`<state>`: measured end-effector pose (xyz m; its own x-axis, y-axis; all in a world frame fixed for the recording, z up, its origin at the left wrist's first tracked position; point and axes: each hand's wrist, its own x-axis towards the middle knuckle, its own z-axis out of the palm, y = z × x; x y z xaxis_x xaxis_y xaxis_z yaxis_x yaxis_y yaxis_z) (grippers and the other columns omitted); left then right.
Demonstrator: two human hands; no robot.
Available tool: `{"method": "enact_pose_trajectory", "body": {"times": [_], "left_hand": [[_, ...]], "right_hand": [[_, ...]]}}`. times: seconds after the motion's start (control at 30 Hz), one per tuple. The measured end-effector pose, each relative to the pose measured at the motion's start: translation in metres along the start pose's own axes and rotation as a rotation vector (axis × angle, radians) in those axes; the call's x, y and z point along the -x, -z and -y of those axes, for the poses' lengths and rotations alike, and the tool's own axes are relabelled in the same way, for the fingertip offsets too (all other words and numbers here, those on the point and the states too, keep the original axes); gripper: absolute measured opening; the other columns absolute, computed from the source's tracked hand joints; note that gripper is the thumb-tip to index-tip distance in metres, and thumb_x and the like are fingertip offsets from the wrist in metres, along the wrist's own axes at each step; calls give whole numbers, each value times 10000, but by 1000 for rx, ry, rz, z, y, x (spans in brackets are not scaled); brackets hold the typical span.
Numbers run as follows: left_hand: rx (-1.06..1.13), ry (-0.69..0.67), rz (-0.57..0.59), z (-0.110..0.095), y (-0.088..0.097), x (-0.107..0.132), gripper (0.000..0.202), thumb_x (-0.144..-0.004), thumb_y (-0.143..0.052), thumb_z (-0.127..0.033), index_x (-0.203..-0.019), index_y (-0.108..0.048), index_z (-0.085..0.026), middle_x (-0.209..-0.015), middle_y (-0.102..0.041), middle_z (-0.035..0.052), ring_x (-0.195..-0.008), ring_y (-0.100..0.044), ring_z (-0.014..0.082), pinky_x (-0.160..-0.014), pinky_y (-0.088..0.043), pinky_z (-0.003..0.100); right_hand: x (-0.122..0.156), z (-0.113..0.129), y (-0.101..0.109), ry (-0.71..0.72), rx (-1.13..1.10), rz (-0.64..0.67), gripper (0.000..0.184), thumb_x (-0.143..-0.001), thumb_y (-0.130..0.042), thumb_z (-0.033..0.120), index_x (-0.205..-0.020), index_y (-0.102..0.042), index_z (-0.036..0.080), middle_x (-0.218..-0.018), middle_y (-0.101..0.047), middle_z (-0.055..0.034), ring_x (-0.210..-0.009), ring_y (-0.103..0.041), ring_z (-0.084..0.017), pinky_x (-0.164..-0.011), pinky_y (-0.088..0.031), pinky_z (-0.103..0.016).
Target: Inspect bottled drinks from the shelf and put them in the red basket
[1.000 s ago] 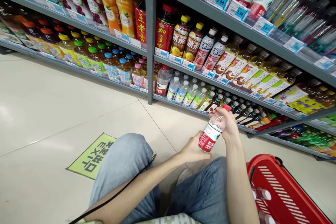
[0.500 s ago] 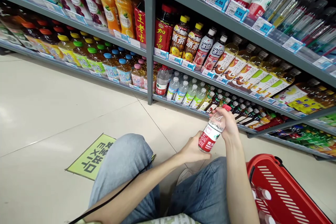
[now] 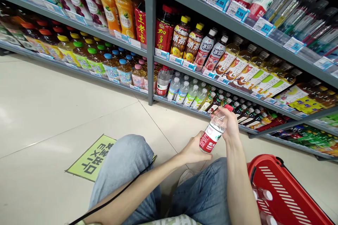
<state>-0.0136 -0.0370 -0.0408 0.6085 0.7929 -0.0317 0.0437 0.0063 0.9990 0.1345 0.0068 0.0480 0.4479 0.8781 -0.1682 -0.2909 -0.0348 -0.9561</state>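
Note:
A clear water bottle (image 3: 212, 137) with a red cap and a red-and-white label is held tilted in front of my knees, its cap end up and to the right. My left hand (image 3: 195, 148) grips it low down, around its base. Around the upper part, just below the cap, the fingers of my right hand (image 3: 229, 123) are wrapped. The label faces me. Part of the bottle's neck is hidden behind my right hand.
A red shopping basket (image 3: 285, 197) with several white-capped bottles (image 3: 264, 194) inside stands on the floor at my right. Ahead, grey shelves (image 3: 150, 42) carry rows of bottled drinks. A yellow-green floor sticker (image 3: 87, 160) lies left of my knee.

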Motion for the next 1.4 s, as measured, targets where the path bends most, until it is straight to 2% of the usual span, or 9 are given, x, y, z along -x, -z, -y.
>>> {"method": "enact_pose_trajectory", "body": {"times": [0.33,0.5,0.63,0.7,0.77,0.87,0.93,1.13,1.4], "left_hand": [[34,-16,18,3,1,-3,478,-583,-797,-215,-969,-515,-197,-814,-608,-38,-701,-542,141,-598,-405,250],[-22,-27,-30,2,0,-1,463,-600,-797,-231,-959,-505,-205,-793,-614,-41,-673,-547,142,-589,-405,255],[65,-119,-28,0,2,-4,513,-633,-795,-224,-1072,-534,-180,-889,-640,-3,-743,-571,152,-652,-438,263],[213,-154,53,-3,6,-5,599,-626,-834,-237,-1147,-547,-161,-946,-647,25,-803,-590,165,-709,-466,279],[389,-121,258,-9,10,-6,677,-582,-893,-261,-1164,-565,-154,-965,-655,48,-832,-617,185,-737,-500,308],[606,16,662,-17,15,-3,704,-534,-941,-295,-1138,-600,-173,-1037,-668,86,-855,-663,220,-719,-547,350],[663,80,754,-19,14,0,651,-530,-950,-319,-1080,-635,-169,-1054,-676,100,-837,-676,218,-672,-552,330],[705,156,511,-2,-7,6,570,-514,-945,-313,-971,-648,-146,-960,-683,80,-824,-674,204,-654,-544,294],[546,45,212,8,-16,-1,585,-547,-903,-218,-1017,-560,-159,-792,-626,-4,-665,-560,128,-627,-457,268]], "right_hand": [[-3,-3,3,-19,-27,-8,261,-597,-832,297,-721,-649,158,-635,-675,-15,-577,-677,-191,-498,-554,-276],[-2,-3,2,-11,-49,6,251,-585,-831,270,-733,-662,158,-662,-686,-21,-598,-679,-190,-528,-553,-286],[6,5,1,109,-57,133,210,-623,-799,301,-688,-638,183,-657,-663,-9,-615,-670,-182,-560,-537,-291],[12,11,3,175,-83,273,207,-641,-771,345,-668,-621,205,-635,-623,7,-608,-648,-172,-590,-534,-305],[18,17,4,200,-126,383,229,-653,-741,407,-656,-601,225,-602,-559,26,-565,-598,-151,-583,-520,-311],[25,24,6,204,-184,396,282,-665,-689,485,-634,-542,246,-557,-446,50,-471,-476,-119,-512,-475,-299],[27,25,5,206,-181,367,280,-671,-666,491,-636,-523,252,-550,-436,50,-459,-456,-118,-498,-465,-297],[18,20,2,83,20,341,186,-618,-684,378,-673,-636,207,-618,-662,-28,-571,-644,-203,-578,-536,-340],[2,6,7,52,111,109,151,-633,-739,285,-669,-647,169,-659,-711,-54,-609,-701,-231,-537,-551,-313]]}}
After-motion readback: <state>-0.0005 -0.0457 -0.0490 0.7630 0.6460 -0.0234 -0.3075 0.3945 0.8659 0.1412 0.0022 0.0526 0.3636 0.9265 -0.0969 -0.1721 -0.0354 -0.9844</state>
